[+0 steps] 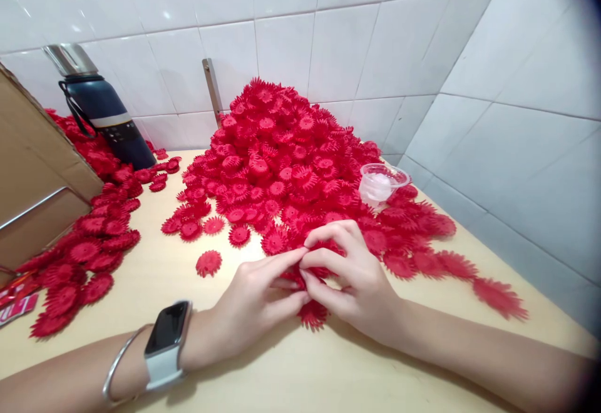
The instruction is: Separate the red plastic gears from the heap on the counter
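My left hand (263,300) and my right hand (352,275) meet low in front of a tall heap of red fringed discs (282,150), which look like flower pieces. Fingertips of both hands pinch together on a red fringed disc (313,316), whose toothed edge shows below them. Most of that piece is hidden behind my fingers. A single red disc (209,263) lies flat on the table, left of my hands. My left wrist wears a watch (168,331) and a silver bangle (117,363).
A plastic cup (381,183) with something whitish inside sits at the heap's right side. At left, a dark blue flask (110,112) stands behind a cardboard box (42,169), with more red discs (84,250) along it. White tiled walls (338,44) bound the table (244,375).
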{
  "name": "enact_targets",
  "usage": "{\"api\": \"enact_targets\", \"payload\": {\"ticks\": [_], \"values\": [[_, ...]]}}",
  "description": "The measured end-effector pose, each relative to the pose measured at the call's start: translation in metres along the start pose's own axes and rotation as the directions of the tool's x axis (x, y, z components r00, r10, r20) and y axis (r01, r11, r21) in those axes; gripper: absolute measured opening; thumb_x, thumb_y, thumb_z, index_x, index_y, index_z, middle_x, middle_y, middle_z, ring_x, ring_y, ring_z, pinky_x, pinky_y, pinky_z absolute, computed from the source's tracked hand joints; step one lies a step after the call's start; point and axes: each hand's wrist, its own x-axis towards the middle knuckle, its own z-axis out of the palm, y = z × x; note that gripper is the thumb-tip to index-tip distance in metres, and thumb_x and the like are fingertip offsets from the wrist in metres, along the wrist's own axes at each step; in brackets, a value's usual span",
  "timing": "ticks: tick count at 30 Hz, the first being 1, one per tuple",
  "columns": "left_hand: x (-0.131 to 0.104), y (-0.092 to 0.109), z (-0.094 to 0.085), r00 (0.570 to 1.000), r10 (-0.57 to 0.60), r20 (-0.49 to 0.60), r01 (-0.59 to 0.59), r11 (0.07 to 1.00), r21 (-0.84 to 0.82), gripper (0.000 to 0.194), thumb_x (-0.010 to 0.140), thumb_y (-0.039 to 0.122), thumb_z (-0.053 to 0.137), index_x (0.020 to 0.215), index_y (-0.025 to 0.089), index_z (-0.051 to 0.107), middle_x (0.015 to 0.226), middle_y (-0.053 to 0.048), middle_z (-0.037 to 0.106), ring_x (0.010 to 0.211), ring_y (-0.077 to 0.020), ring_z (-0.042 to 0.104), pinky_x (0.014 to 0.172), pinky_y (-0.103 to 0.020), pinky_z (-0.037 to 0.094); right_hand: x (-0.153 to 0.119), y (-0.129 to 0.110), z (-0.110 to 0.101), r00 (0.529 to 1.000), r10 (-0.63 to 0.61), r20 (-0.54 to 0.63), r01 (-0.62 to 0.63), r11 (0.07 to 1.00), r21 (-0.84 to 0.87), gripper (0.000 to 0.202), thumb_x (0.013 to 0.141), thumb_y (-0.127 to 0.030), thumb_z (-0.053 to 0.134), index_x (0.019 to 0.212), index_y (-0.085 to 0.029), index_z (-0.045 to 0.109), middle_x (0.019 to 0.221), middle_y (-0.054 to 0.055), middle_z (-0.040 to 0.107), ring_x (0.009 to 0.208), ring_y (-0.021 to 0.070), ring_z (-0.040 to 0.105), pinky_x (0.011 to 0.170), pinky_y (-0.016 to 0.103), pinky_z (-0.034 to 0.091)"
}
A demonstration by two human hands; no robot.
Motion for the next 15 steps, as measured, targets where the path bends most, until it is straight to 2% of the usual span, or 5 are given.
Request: {"api": "enact_targets", "payload": {"ticks": [3, 8, 12, 15], "values": [[0.0009, 0.0014, 0.0004, 1.000, -0.001, 0.007, 0.001, 1.000, -0.014, 0.029, 0.078, 0.015, 0.055, 0.106, 0.017, 0.058, 0.100, -0.007, 0.066, 0.086, -0.0191, 0.065, 0.078, -0.029, 0.053, 0.0011, 0.0003, -0.0002, 1.000, 0.007, 0.027, -0.008, 0.999, 0.034, 0.018, 0.072, -0.004, 0.054, 0.066, -0.021, 0.055, 0.084, 0.005, 0.054, 0.081, 0.0208, 0.045, 0.069, 0.037, 0.045], [0.0030, 0.0010, 0.0001, 1.000, 0.012, -0.026, -0.016, 0.990, -0.141, 0.039, 0.076, 0.014, 0.058, 0.114, 0.019, 0.055, 0.106, -0.005, 0.064, 0.090, -0.0185, 0.063, 0.080, -0.028, 0.052, 0.0015, 0.0027, -0.0012, 0.995, 0.100, 0.006, -0.100, 0.987, 0.126, 0.019, 0.069, -0.002, 0.053, 0.066, -0.021, 0.054, 0.084, 0.004, 0.054, 0.083, 0.0209, 0.047, 0.071, 0.038, 0.045], [0.0049, -0.0018, -0.0026, 0.993, -0.101, -0.054, 0.085, 0.965, -0.250, 0.031, 0.081, 0.025, 0.054, 0.111, 0.018, 0.057, 0.105, -0.006, 0.064, 0.093, -0.0187, 0.061, 0.080, -0.029, 0.051, 0.0014, 0.0041, -0.0023, 0.988, 0.156, 0.017, -0.156, 0.972, 0.177, 0.016, 0.070, -0.005, 0.054, 0.067, -0.021, 0.054, 0.086, 0.005, 0.053, 0.087, 0.0212, 0.048, 0.075, 0.038, 0.044], [0.0061, -0.0036, -0.0038, 0.989, -0.131, -0.062, 0.107, 0.950, -0.295, 0.024, 0.081, 0.024, 0.054, 0.103, 0.017, 0.059, 0.099, -0.005, 0.065, 0.089, -0.0176, 0.061, 0.079, -0.028, 0.050, 0.0017, 0.0033, -0.0024, 0.989, 0.150, 0.014, -0.150, 0.972, 0.181, 0.016, 0.071, -0.006, 0.053, 0.067, -0.022, 0.055, 0.085, 0.004, 0.054, 0.087, 0.0213, 0.049, 0.075, 0.039, 0.044]]}}
